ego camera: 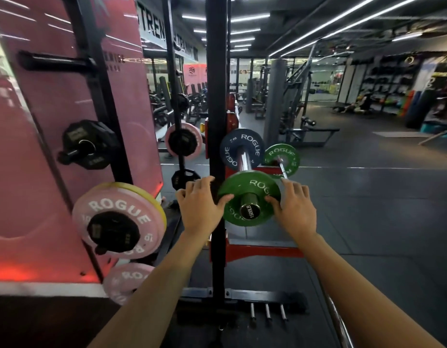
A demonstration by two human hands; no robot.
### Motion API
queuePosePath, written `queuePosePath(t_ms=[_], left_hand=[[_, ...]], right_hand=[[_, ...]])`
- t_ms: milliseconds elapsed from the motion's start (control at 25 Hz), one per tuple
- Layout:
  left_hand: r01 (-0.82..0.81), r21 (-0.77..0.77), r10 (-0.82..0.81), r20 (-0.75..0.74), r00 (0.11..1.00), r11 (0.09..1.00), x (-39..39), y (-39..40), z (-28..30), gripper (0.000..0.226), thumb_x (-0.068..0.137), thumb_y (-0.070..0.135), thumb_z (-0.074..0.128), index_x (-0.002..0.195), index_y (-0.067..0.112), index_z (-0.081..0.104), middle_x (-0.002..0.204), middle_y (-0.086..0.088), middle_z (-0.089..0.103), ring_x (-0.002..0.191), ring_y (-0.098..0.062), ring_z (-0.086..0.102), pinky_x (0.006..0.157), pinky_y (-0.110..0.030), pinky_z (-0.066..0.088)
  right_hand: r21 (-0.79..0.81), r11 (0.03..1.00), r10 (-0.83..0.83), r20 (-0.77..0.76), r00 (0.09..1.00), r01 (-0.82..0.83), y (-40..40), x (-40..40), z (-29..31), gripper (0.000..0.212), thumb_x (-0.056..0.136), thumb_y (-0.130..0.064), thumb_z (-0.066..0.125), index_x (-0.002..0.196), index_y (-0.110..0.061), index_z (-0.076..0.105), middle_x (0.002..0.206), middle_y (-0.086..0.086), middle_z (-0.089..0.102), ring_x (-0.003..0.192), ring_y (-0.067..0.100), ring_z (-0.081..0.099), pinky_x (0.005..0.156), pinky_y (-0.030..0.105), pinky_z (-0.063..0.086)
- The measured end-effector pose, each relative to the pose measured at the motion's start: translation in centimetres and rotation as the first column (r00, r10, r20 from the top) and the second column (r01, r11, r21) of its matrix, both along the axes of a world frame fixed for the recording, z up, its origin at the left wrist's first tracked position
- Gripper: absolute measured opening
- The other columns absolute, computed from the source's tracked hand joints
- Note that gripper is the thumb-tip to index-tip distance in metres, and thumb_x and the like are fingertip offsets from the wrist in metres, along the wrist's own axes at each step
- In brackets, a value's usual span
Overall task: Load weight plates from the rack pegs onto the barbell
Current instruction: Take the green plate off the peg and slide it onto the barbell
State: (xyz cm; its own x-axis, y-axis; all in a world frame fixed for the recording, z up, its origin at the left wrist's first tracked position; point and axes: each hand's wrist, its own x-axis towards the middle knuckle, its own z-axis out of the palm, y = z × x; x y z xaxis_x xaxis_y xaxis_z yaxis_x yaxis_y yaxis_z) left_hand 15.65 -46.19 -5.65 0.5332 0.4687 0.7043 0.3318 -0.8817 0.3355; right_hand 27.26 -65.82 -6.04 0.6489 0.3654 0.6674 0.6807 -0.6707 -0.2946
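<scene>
A small green Rogue plate [252, 187] sits on the near sleeve of the barbell [249, 209], just short of its chrome end cap. My left hand [201, 202] holds the plate's left rim and my right hand [294, 204] its right rim, thumbs on the plate's face. Farther along the same sleeve is a blue Rogue plate [242, 149]. Another green plate [281, 159] hangs on the bar's far end. On the rack pegs to my left are a pink plate backed by a yellow one [117, 219], black plates [88, 144] above, and a pink plate [128, 282] low down.
A black rack upright [216, 96] stands right beside my left hand, with red safety arms [265, 249] under the bar. An empty peg [54, 62] sticks out high on the left. Three short pins [267, 312] stand on the floor base. Open rubber floor lies to the right.
</scene>
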Motion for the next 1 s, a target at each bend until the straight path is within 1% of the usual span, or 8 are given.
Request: queuePosePath(t_ms=[160, 320, 440, 560, 680, 840, 920, 1000], left_hand=[[-0.025, -0.071, 0.027, 0.03, 0.999, 0.997, 2.7, 1.4, -0.5, 0.071, 0.074, 0.072, 0.063, 0.12, 0.017, 0.058, 0.114, -0.001, 0.065, 0.11, -0.026, 0.055, 0.09, -0.042, 0.033], [-0.02, -0.113, 0.025, 0.045, 0.999, 0.993, 7.3, 3.9, -1.2, 0.074, 0.074, 0.075, 0.06, 0.121, 0.017, 0.057, 0.116, -0.001, 0.064, 0.111, -0.026, 0.054, 0.09, -0.043, 0.031], [-0.002, -0.123, 0.009, 0.06, 0.998, 0.992, 11.4, 6.6, -1.4, 0.078, 0.073, 0.078, 0.061, 0.121, 0.016, 0.058, 0.117, 0.0, 0.064, 0.111, -0.025, 0.053, 0.091, -0.044, 0.031], [-0.002, -0.142, 0.01, 0.053, 0.999, 0.99, 15.6, 9.2, -1.2, 0.083, 0.07, 0.082, 0.058, 0.123, 0.017, 0.056, 0.119, 0.0, 0.063, 0.113, -0.025, 0.053, 0.092, -0.045, 0.033], [0.022, -0.144, -0.018, 0.033, 0.999, 0.989, 20.1, 12.2, -1.0, 0.09, 0.069, 0.087, 0.051, 0.125, 0.016, 0.053, 0.122, -0.003, 0.061, 0.115, -0.027, 0.053, 0.094, -0.051, 0.04], [0.012, -0.141, -0.011, 0.007, 1.0, 0.99, 25.5, 15.5, -1.0, 0.097, 0.067, 0.092, 0.041, 0.126, 0.015, 0.051, 0.123, -0.004, 0.059, 0.117, -0.028, 0.052, 0.095, -0.051, 0.039], [-0.024, -0.108, 0.024, 0.002, 1.0, 0.994, 27.8, 16.6, -1.0, 0.096, 0.068, 0.092, 0.038, 0.125, 0.015, 0.052, 0.123, -0.004, 0.061, 0.115, -0.028, 0.054, 0.092, -0.049, 0.037], [-0.047, -0.082, 0.048, 0.014, 0.999, 0.995, 29.5, 17.4, -0.9, 0.094, 0.07, 0.09, 0.041, 0.124, 0.015, 0.053, 0.121, -0.004, 0.062, 0.113, -0.028, 0.055, 0.091, -0.049, 0.036]], right_hand=[[0.028, 1.0, 0.006, -0.02, 1.0, -0.006, 1.3, 2.8, 0.0, 0.071, 0.087, -0.054, 0.058, 0.135, -0.003, 0.044, 0.127, 0.018, 0.055, 0.118, 0.036, 0.047, 0.077, 0.048, 0.055], [0.03, 0.999, -0.025, -0.044, 0.999, 0.026, 3.7, 7.1, 0.2, 0.08, 0.088, -0.062, 0.053, 0.142, -0.006, 0.038, 0.137, 0.015, 0.049, 0.126, 0.032, 0.042, 0.083, 0.046, 0.052], [0.04, 0.999, -0.029, -0.029, 0.999, 0.031, 6.0, 11.0, 0.3, 0.081, 0.088, -0.062, 0.054, 0.143, -0.006, 0.038, 0.138, 0.015, 0.049, 0.128, 0.031, 0.04, 0.09, 0.047, 0.051], [0.008, 0.999, -0.05, -0.033, 0.998, 0.05, 8.4, 15.3, 0.8, 0.083, 0.086, -0.064, 0.055, 0.143, -0.006, 0.038, 0.138, 0.016, 0.049, 0.127, 0.033, 0.04, 0.093, 0.048, 0.049], [-0.023, 0.996, -0.09, -0.045, 0.995, 0.089, 10.9, 19.7, 1.2, 0.087, 0.083, -0.067, 0.054, 0.143, -0.006, 0.037, 0.137, 0.017, 0.048, 0.126, 0.035, 0.041, 0.092, 0.049, 0.049], [-0.03, 0.993, -0.119, -0.071, 0.99, 0.117, 14.0, 24.9, 1.0, 0.086, 0.083, -0.068, 0.05, 0.143, -0.007, 0.038, 0.136, 0.017, 0.048, 0.126, 0.035, 0.041, 0.093, 0.048, 0.049], [-0.027, 0.992, -0.122, -0.073, 0.99, 0.12, 15.5, 27.1, 0.9, 0.081, 0.084, -0.066, 0.051, 0.142, -0.01, 0.039, 0.135, 0.016, 0.049, 0.124, 0.035, 0.042, 0.089, 0.05, 0.05], [-0.026, 0.996, -0.09, -0.037, 0.995, 0.089, 16.6, 28.8, 0.7, 0.074, 0.086, -0.061, 0.053, 0.141, -0.013, 0.041, 0.131, 0.014, 0.051, 0.119, 0.035, 0.045, 0.081, 0.052, 0.053]])
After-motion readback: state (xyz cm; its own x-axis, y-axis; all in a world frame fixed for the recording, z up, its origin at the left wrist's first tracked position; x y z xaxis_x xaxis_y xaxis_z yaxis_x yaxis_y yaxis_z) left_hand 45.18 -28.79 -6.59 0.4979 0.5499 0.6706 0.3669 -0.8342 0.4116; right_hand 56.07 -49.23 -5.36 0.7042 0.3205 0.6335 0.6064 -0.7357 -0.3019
